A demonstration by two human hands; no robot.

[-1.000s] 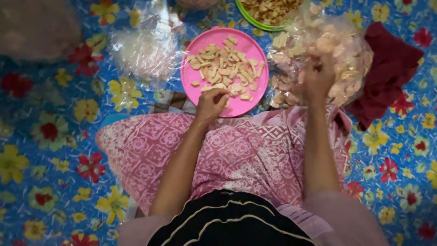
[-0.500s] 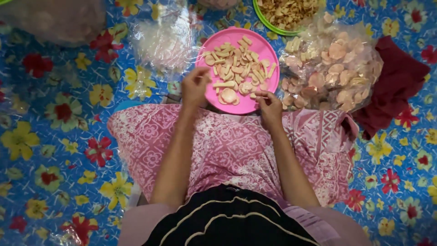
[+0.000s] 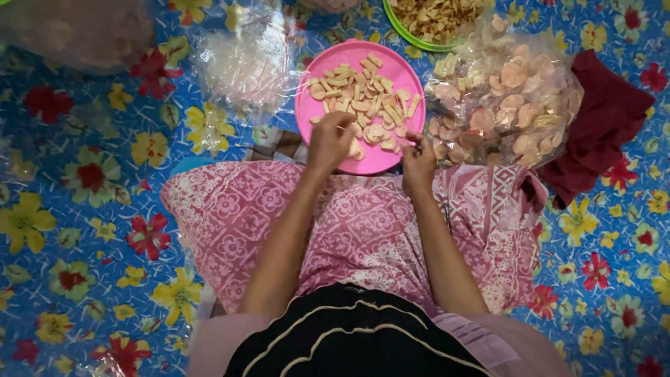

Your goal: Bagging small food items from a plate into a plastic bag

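Half a second earlier our hands had been spread apart over the round pink plastic plate (image 3: 317,115); now both had closed in at its near rim. Our left hand (image 3: 331,139) pinched a pale cracker strip (image 3: 333,123) from the plate's heap, and our right hand (image 3: 417,159) curled around another piece. The clear bag of round crackers (image 3: 513,98) crowded our right hand; the floral mat (image 3: 91,230) beyond our left lay open.

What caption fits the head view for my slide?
Both hands, left hand and right hand, pick pale crackers from a pink plate on a floral mat.
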